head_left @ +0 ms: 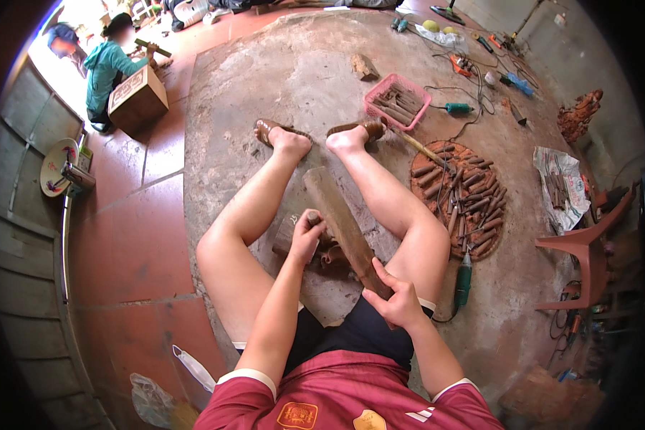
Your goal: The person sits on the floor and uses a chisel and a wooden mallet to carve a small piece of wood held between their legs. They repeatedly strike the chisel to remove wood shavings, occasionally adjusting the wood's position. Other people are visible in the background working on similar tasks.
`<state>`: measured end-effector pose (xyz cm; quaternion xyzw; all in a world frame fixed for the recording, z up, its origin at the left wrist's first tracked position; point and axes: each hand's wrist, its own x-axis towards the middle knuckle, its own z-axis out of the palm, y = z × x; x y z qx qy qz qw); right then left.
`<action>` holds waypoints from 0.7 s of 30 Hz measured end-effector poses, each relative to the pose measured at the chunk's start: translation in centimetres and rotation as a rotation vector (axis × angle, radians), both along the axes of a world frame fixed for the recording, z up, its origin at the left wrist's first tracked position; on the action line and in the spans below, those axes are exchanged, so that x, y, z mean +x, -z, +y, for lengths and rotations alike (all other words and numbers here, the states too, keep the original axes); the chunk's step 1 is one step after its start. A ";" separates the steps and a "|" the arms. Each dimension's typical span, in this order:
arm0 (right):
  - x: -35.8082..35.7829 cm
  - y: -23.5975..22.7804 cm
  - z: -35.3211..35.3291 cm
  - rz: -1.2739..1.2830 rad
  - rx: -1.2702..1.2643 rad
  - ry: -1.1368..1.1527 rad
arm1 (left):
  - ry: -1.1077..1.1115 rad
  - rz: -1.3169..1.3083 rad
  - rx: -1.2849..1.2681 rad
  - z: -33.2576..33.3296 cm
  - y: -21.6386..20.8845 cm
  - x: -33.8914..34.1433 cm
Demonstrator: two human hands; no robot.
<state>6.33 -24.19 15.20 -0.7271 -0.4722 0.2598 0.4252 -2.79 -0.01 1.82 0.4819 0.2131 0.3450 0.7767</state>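
Observation:
Between my bent legs, my left hand (307, 240) is wrapped round a chisel; only the rounded end of its handle (313, 216) shows above the fist. My right hand (396, 299) grips the lower end of a long, heavy wooden mallet (340, 218), which slants up and away to the left, just right of my left hand. Under my hands lies a dark brown wood carving (333, 259), largely hidden by the mallet and my left hand. A dark wooden block (285, 231) sits beside it. Where the chisel's tip rests is hidden.
To my right lies a round board (494, 247) with many wood-handled chisels and a green power tool (464, 283). Ahead are a pink basket (367, 107) of tools and a wood chunk (364, 67). A reddish chair (588, 251) stands right. Another person (111, 72) sits far left by a box (140, 100).

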 end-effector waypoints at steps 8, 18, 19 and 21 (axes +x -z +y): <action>0.2 5.5 -0.7 0.301 0.029 0.098 | -0.042 0.017 -0.012 -0.1 1.3 0.1; -0.3 8.2 -1.3 0.594 0.088 0.210 | -0.016 -0.053 -0.013 0.0 0.5 -0.4; -0.5 8.4 -1.3 0.597 0.092 0.213 | -0.017 -0.052 0.000 -0.1 0.7 -0.5; -0.6 8.6 -1.3 0.599 0.103 0.220 | -0.034 -0.040 0.017 -0.2 0.9 -0.5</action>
